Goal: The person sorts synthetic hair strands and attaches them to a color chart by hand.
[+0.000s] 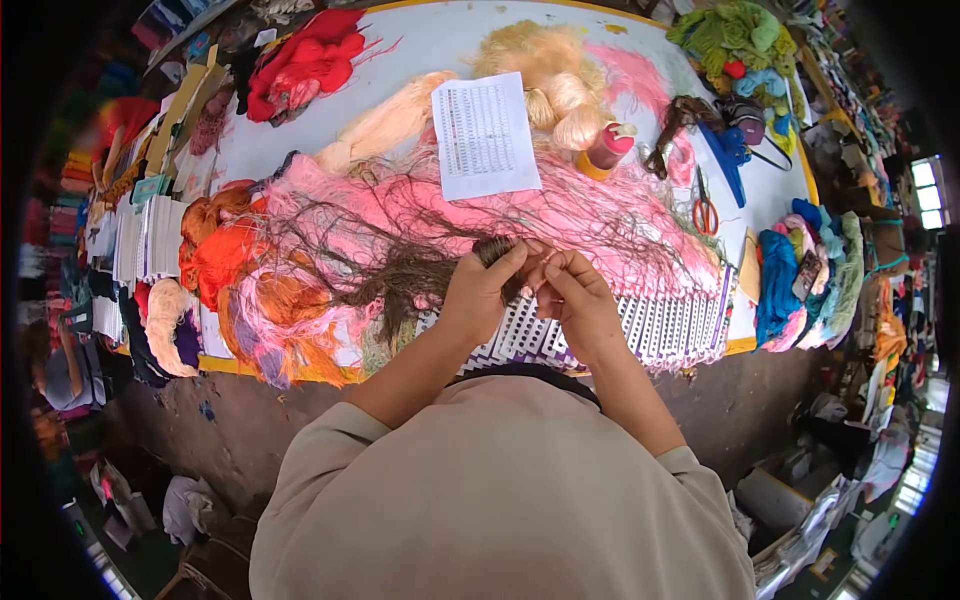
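Note:
My left hand (476, 292) is closed around a hank of dark brown thread (405, 275), whose loose strands trail left over the table. Close beside it, my right hand (578, 300) has its fingertips pinched together near the hank's end. What sits between those fingertips is too small to make out. Under and beyond both hands spreads a wide mass of pink thread (620, 215) with dark strands across it. White cards with rows of punched holes (650, 325) line the table's near edge, just below my hands.
A printed sheet (487, 135) lies on the thread, with a spool of dark pink thread (610, 148) to its right. Orange-handled scissors (705, 212) rest farther right. Red thread (308, 62), orange thread (215, 240) and blue thread (778, 280) are heaped around the white table (420, 28).

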Action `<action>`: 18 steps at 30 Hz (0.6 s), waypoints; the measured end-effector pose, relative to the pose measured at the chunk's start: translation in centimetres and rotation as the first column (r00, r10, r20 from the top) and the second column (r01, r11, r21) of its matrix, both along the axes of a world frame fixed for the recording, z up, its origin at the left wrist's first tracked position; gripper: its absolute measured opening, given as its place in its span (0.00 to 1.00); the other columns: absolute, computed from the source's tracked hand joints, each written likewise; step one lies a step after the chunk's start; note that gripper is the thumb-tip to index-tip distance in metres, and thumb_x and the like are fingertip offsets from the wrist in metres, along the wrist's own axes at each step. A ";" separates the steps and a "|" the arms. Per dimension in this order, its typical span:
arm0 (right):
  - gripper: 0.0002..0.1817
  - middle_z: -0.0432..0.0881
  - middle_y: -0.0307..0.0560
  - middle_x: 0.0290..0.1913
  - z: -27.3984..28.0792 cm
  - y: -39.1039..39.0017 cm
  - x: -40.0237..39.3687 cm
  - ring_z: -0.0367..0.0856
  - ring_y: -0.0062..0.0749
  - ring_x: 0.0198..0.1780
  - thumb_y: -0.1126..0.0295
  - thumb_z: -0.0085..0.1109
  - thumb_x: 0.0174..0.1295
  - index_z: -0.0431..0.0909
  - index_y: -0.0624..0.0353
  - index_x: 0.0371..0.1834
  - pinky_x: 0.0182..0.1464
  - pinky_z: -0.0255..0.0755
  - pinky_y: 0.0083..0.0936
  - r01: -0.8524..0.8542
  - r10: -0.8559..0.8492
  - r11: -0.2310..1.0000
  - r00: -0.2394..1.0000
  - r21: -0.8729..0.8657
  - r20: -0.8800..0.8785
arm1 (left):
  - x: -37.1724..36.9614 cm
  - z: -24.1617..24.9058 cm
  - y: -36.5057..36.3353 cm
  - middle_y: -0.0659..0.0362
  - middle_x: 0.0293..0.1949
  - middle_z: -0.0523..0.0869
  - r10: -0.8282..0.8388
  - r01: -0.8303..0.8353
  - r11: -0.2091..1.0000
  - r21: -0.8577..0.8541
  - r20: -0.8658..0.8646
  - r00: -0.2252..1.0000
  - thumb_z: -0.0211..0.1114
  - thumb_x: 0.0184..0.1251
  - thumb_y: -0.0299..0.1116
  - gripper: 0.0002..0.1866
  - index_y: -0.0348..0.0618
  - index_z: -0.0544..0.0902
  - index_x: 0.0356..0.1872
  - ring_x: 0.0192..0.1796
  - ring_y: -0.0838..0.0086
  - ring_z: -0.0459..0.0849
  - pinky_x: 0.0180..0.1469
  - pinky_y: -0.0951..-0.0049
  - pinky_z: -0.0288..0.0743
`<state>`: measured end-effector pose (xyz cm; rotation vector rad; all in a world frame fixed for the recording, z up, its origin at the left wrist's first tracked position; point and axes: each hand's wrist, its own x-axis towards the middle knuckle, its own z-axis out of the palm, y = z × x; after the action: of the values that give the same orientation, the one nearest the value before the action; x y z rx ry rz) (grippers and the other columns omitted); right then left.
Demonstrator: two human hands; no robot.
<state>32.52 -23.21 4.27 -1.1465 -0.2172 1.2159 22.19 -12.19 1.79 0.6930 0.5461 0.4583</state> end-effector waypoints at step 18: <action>0.11 0.76 0.38 0.30 -11.7 -34.8 29.4 0.74 0.26 0.27 0.70 0.46 0.67 0.75 0.66 0.41 0.35 0.72 0.22 0.982 -0.887 0.154 0.090 0.105 0.453 | -25.2 -4.1 24.2 0.70 0.18 0.66 0.717 -0.718 0.656 -0.233 -0.103 0.689 0.59 0.68 0.29 0.04 0.42 0.78 0.39 0.14 0.85 0.56 0.14 0.83 0.48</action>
<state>61.97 -57.98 -7.42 -1.3559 0.3832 -0.2831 -2.98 11.99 -2.31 0.1884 0.8694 1.1180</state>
